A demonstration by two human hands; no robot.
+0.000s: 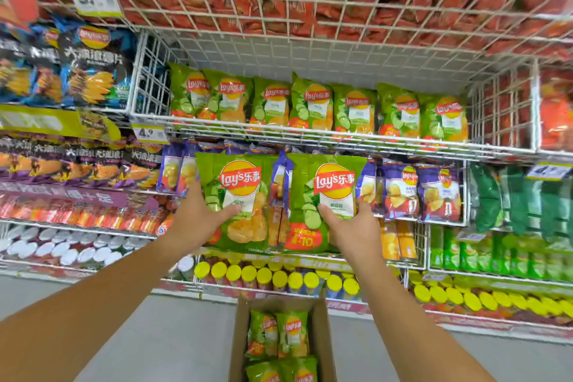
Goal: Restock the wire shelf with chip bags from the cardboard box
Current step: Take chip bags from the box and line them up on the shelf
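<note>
My left hand [198, 220] grips a green Lay's chip bag [238, 195] held upright in front of the shelves. My right hand [353, 229] grips a second green chip bag [325, 192] beside it. Both bags hang just below the front rail of the white wire shelf [310, 133], where a row of several matching green bags [313, 105] stands. Low down on the floor sits the open cardboard box [321, 335], with more green bags [279, 335] inside it.
Red bags fill the wire basket [341, 3] above. Black and blue bags [90, 68] sit at the left, purple bags [421, 192] behind my hands, dark green bags [521, 198] at the right. Yellow-lidded canisters [279, 276] line the lowest shelf. Grey floor [170, 335] surrounds the box.
</note>
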